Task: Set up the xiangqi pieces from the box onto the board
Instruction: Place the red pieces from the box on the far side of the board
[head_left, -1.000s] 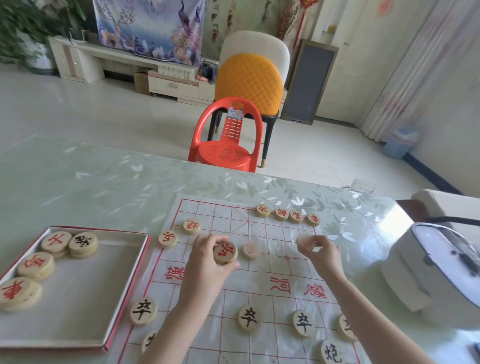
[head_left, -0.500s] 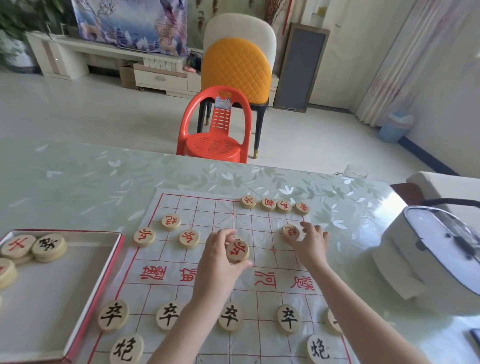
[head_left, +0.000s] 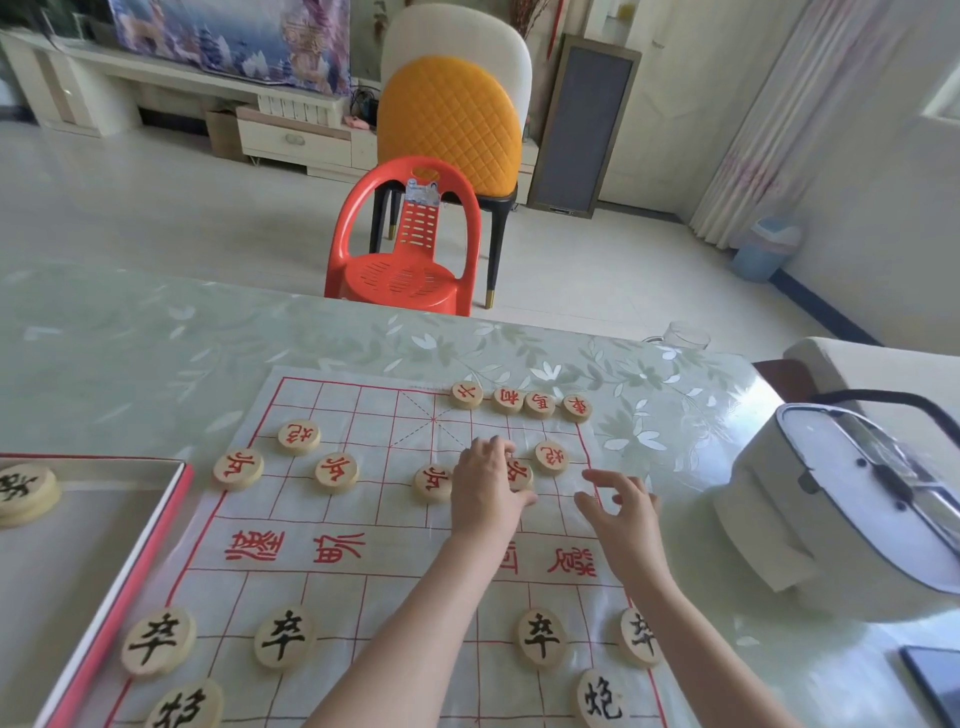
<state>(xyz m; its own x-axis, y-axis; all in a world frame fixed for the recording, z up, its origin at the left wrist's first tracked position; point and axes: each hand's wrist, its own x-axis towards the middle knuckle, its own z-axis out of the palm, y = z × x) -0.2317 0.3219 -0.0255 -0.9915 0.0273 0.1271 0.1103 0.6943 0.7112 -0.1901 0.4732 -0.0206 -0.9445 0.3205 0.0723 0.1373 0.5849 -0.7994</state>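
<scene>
- Now left hand (head_left: 485, 488) pinches red soldier piece (head_left: 519, 474), fingers curled round it, at board's (head_left: 363, 587) two o'clock.
- Right hand (head_left: 621, 514) at its four o'clock, fingers spread, loosely bent.
- Box (head_left: 171, 499) at board's nine o'clock.

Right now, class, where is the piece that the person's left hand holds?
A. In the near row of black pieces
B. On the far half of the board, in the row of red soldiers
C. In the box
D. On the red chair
B: the left hand curls its fingers round a red soldier on the far half of the board, level with the next soldier beside it.
</scene>
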